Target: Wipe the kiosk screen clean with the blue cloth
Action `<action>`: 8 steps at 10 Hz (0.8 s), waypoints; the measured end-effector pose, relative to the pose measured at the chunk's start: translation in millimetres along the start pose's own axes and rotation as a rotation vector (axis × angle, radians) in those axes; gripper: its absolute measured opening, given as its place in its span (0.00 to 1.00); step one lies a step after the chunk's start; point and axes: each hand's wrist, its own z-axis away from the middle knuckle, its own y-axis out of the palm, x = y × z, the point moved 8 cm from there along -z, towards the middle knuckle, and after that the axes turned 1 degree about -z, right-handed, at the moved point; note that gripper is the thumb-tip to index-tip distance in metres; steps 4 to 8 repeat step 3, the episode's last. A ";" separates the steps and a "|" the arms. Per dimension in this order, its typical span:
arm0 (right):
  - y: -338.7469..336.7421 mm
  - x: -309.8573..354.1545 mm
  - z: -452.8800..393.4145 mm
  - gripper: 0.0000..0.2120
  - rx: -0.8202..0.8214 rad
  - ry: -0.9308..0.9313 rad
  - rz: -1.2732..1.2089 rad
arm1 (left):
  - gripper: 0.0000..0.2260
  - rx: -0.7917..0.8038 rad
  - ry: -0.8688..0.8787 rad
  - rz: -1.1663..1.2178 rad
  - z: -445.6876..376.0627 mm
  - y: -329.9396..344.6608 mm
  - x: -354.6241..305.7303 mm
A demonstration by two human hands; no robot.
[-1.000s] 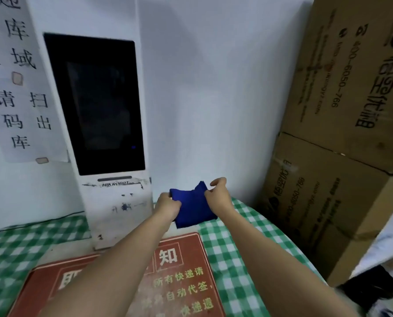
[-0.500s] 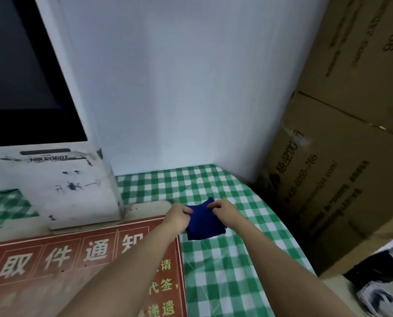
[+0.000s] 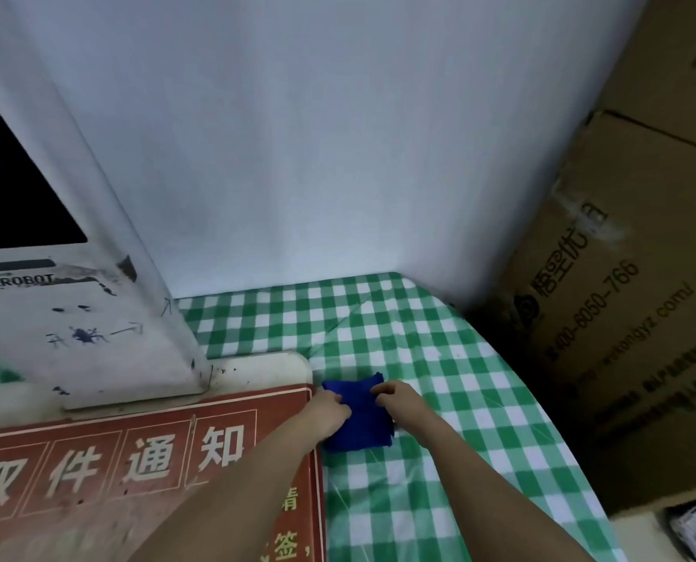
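A red sign (image 3: 143,472) lies nearest, reading 通知; beside it the left hand (image 3: 328,411) and right hand (image 3: 399,399) each pinch the folded blue cloth (image 3: 358,415) on the green-checked worktop (image 3: 439,460); behind stands the kiosk (image 3: 86,318), marked HIKROBOT, its screen (image 3: 9,196) dark; cardboard boxes (image 3: 622,298) show 6050-766.

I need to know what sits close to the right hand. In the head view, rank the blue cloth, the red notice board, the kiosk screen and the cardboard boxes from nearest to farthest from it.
From the right hand:
1. Blue cloth, pinched in its fingers, on the checked tablecloth.
2. Red notice board, just left, past the left hand.
3. Cardboard boxes, off the table's right edge.
4. Kiosk screen, far upper left.
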 end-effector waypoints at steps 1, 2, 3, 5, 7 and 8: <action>-1.8 -1.8 -8.8 0.13 -0.030 -0.001 0.066 | 0.13 -0.005 0.012 -0.043 -6.9 -1.2 -2.8; -11.9 -2.9 -11.5 0.09 -0.103 0.011 0.235 | 0.12 -0.053 0.028 -0.113 -6.5 -7.8 -8.1; -26.1 4.8 -2.4 0.10 -0.193 0.009 0.357 | 0.13 -0.129 0.032 -0.108 -0.9 -22.8 -9.5; -26.1 4.8 -2.4 0.10 -0.193 0.009 0.357 | 0.13 -0.129 0.032 -0.108 -0.9 -22.8 -9.5; -26.1 4.8 -2.4 0.10 -0.193 0.009 0.357 | 0.13 -0.129 0.032 -0.108 -0.9 -22.8 -9.5; -26.1 4.8 -2.4 0.10 -0.193 0.009 0.357 | 0.13 -0.129 0.032 -0.108 -0.9 -22.8 -9.5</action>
